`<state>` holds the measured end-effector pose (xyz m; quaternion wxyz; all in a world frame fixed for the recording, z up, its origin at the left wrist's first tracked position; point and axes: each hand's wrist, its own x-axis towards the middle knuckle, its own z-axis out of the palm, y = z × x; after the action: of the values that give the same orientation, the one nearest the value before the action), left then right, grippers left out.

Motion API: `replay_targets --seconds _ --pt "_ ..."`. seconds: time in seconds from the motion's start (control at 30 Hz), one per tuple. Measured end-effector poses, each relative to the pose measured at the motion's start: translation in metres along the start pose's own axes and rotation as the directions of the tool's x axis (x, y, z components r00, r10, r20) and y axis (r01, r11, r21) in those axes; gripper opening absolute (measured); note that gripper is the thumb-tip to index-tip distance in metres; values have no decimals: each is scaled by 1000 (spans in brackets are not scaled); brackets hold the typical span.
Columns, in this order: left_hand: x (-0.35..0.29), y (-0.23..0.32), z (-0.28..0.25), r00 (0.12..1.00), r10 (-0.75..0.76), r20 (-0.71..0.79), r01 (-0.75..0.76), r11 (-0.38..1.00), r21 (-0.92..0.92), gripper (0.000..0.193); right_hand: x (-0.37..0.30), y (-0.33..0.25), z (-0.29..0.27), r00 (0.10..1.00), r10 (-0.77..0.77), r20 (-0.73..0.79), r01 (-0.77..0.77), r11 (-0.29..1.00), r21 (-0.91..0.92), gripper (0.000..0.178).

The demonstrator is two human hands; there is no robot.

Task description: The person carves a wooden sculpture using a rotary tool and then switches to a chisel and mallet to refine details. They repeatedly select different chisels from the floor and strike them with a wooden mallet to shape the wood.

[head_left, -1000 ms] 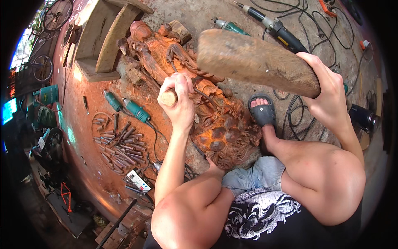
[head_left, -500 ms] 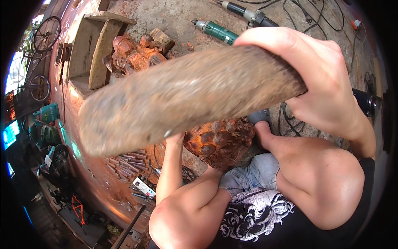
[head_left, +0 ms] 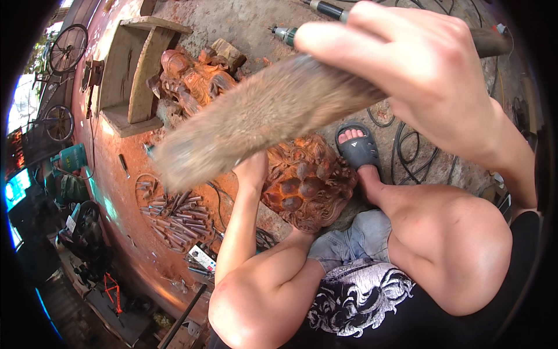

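My right hand [head_left: 407, 58] is closed around a thick, worn wooden mallet [head_left: 261, 113], smeared by motion. Its broad end slants down to the left and a narrower end sticks out on the right, beyond my hand. Below the mallet, between my legs, sits a reddish-brown wood carving [head_left: 308, 186] with rounded lumps and curling grooves. My left hand [head_left: 253, 170] is at the carving's left side. The mallet covers its fingers, so whatever they may hold is hidden.
Several chisels [head_left: 180, 218] lie heaped on the left, near a white power strip [head_left: 202, 257]. Another figure carving [head_left: 195, 78] and a wooden box frame [head_left: 139, 75] stand farther off. A green power tool [head_left: 283, 35] and black cables [head_left: 410, 154] lie on the floor, beyond my sandalled foot [head_left: 357, 145].
The mallet has dropped away from the view and looks smaller, its broad end shifted right. My right hand has moved up and left in the picture. My left hand stays by the carving.
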<state>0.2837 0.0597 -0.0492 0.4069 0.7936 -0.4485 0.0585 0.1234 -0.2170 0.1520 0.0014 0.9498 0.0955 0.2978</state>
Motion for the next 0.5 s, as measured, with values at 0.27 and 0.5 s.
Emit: replay_targets --seconds 0.27,0.5 --pt "7 -45 -26 914 -135 382 392 534 -749 17 -20 -8 4 984 170 47 -173 982 74 55" --pt "-2 -5 0 851 -449 273 481 875 -58 33 -35 -18 18 974 202 101 -199 979 -43 51"
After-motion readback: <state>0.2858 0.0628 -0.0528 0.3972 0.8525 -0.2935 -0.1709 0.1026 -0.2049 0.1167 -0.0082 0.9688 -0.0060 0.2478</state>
